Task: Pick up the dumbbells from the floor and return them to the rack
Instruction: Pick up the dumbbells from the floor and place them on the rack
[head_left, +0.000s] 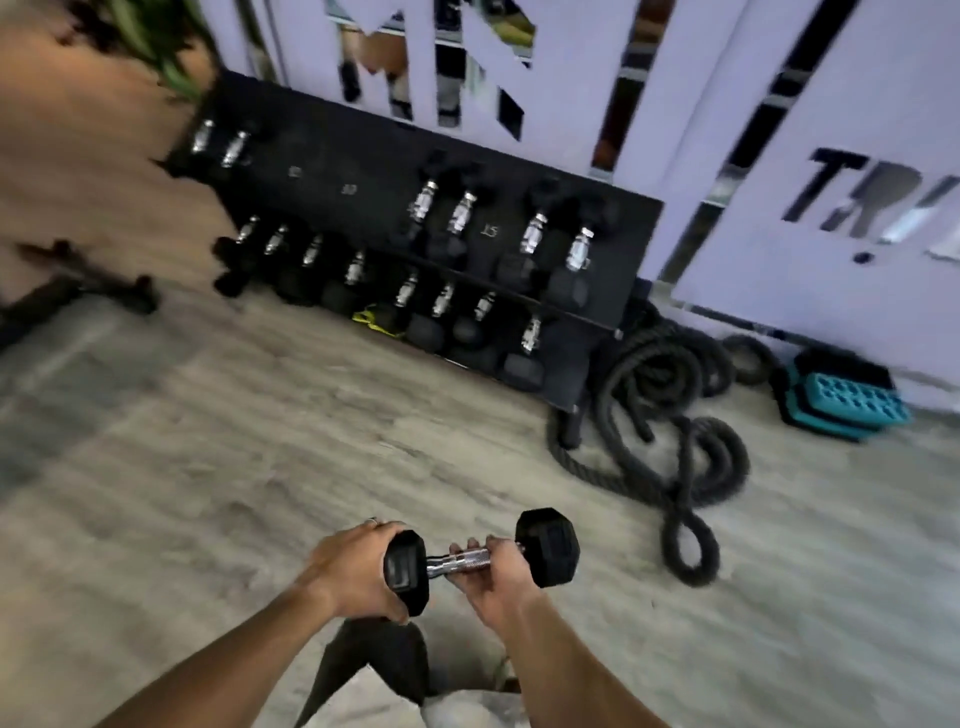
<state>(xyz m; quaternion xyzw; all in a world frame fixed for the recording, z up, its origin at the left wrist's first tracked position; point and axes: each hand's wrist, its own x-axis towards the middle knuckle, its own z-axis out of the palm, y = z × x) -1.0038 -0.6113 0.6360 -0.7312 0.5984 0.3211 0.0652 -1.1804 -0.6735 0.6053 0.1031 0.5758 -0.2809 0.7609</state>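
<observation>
I hold one black hex dumbbell (548, 545) with a chrome handle in front of me, above the floor. My left hand (353, 569) cups its left head. My right hand (493, 577) is wrapped around the chrome handle. The black two-tier rack (363, 171) stands against the wall ahead, carrying several dumbbells on both tiers. Its upper tier has a bare stretch in the middle left, marked with small numbers. The view is blurred by motion.
A thick black battle rope (670, 415) lies coiled on the floor at the rack's right end. Teal step blocks (852, 402) sit by the wall at right. A black bench base (78, 291) is at left. A yellow-green strap (374, 319) lies under the rack.
</observation>
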